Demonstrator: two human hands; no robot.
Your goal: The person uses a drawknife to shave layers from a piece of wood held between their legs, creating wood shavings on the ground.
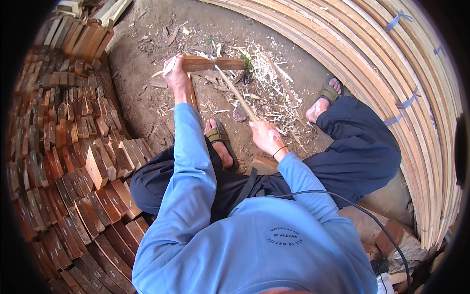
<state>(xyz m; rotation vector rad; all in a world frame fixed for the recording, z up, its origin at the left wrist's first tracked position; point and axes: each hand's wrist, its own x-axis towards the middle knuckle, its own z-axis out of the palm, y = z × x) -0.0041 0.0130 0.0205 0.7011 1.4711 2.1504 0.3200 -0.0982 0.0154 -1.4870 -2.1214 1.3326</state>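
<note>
My left hand [176, 71] is closed around the left end of a reddish-brown piece of wood [230, 63], which points away to the right above the ground. A pale strip of wood shows beside that hand. In my right hand [267, 137] is the long wooden handle of an adze-like tool [237, 95], fingers wrapped round its lower end. The tool slants up and left, and its head meets the top of the wood near mid-length. That head is small and its exact shape is hard to make out.
Pale shavings [274, 93] litter the dirt floor around the wood. Stacked wooden blocks [88, 161] rise on the left. Long bundled strips [362, 54], tied with blue bands, curve along the right. My sandalled feet [218, 139] flank the work; a black cable [362, 208] crosses my right side.
</note>
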